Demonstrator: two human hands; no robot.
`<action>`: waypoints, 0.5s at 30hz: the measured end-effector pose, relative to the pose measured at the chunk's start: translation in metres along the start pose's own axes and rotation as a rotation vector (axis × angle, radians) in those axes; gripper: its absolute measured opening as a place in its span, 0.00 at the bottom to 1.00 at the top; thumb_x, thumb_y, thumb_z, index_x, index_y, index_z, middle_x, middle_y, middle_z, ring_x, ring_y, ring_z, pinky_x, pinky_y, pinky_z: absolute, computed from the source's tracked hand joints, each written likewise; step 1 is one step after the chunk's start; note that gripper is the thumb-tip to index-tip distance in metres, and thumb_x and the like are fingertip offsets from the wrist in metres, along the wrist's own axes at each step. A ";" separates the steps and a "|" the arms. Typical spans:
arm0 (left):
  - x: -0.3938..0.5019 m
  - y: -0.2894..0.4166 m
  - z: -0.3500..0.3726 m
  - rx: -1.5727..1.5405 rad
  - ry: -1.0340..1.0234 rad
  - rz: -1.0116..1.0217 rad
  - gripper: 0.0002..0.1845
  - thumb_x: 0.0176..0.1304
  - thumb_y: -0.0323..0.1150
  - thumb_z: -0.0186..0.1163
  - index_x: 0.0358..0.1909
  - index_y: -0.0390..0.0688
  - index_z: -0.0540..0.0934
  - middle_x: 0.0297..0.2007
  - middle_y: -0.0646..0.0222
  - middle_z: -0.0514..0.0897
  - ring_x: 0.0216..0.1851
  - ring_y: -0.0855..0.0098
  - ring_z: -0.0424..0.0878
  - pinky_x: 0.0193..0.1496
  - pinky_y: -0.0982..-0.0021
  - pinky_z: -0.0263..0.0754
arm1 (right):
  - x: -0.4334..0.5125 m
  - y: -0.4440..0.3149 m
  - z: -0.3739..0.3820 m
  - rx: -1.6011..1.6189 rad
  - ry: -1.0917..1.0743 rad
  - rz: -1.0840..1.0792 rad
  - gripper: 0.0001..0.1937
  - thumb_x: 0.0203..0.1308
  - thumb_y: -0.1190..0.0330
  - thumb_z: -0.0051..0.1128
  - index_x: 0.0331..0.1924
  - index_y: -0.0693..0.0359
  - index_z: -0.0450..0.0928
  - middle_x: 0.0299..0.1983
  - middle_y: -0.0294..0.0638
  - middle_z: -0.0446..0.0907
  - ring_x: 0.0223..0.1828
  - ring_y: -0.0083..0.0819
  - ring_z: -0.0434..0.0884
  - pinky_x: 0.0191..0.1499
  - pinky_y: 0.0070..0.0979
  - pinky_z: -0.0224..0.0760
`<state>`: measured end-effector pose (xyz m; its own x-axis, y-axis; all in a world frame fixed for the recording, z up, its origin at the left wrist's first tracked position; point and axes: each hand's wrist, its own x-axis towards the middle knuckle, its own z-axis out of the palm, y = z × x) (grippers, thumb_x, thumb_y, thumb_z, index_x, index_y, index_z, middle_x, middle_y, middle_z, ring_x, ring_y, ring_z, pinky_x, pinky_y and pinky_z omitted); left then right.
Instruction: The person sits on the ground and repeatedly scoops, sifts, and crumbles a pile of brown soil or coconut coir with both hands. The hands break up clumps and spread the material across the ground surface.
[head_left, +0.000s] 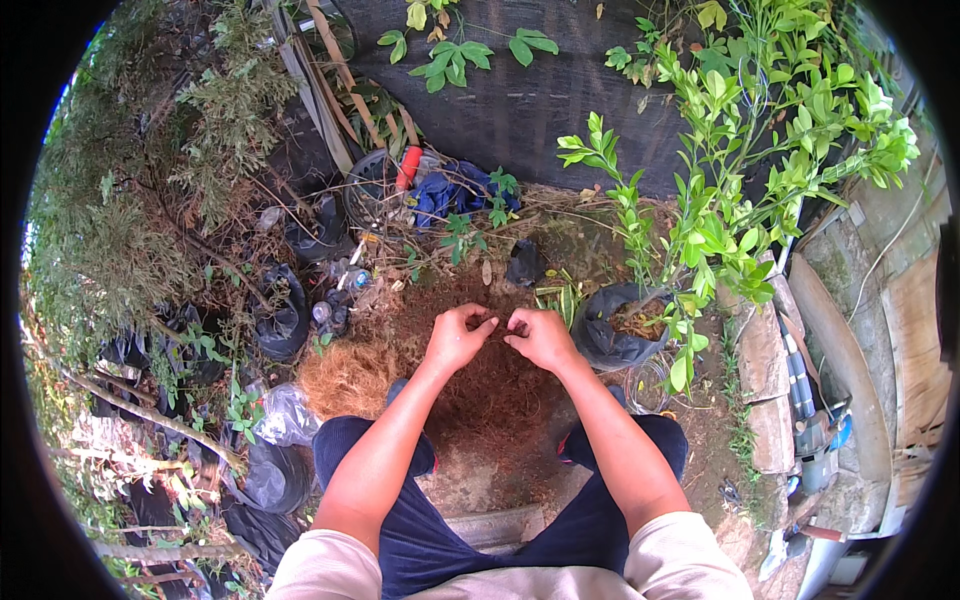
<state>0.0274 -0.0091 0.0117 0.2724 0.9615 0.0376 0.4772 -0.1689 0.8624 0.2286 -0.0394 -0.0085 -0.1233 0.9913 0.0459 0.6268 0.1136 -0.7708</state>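
My left hand (460, 337) and my right hand (541, 337) are raised close together in front of me, fingertips nearly facing. Each has thumb and fingers pinched on a bit of dark brown fibrous material, seen only in part between the fingers. Below them, between my feet, lies a spread pile of dark brown fibre or soil (495, 397). A heap of lighter, golden-brown fibre (351, 375) sits to the left of the pile. Right of my right hand stands a leafy green plant in a black plastic grow bag (600, 330).
A clear plastic bag (286, 414) and several black grow bags (282, 315) line the left side. Ahead are a small black bag (526, 262), blue cloth (450, 193) and a dark mesh screen (525, 112). Stone blocks (769, 439) edge the right.
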 end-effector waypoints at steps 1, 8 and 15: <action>0.000 0.000 0.000 -0.004 -0.001 -0.003 0.16 0.65 0.39 0.71 0.45 0.35 0.87 0.27 0.62 0.89 0.28 0.75 0.87 0.34 0.69 0.78 | -0.001 0.000 0.000 0.009 -0.003 0.009 0.12 0.52 0.69 0.73 0.40 0.62 0.84 0.34 0.51 0.88 0.39 0.50 0.88 0.44 0.39 0.80; 0.000 0.002 0.000 -0.011 -0.020 -0.021 0.17 0.65 0.39 0.71 0.46 0.35 0.86 0.27 0.62 0.89 0.28 0.75 0.87 0.35 0.70 0.79 | 0.000 -0.001 0.001 0.033 0.007 0.045 0.11 0.54 0.73 0.72 0.38 0.65 0.81 0.29 0.46 0.86 0.31 0.36 0.88 0.39 0.31 0.80; 0.001 0.003 -0.001 -0.039 -0.096 -0.113 0.21 0.64 0.40 0.73 0.50 0.33 0.85 0.33 0.59 0.90 0.35 0.73 0.89 0.41 0.68 0.82 | 0.003 0.003 0.006 0.165 0.069 0.039 0.11 0.60 0.69 0.72 0.43 0.65 0.84 0.29 0.39 0.86 0.30 0.23 0.85 0.37 0.26 0.79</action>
<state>0.0280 -0.0087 0.0151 0.2988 0.9482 -0.1076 0.4770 -0.0508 0.8774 0.2254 -0.0363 -0.0149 -0.0450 0.9976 0.0528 0.4946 0.0681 -0.8665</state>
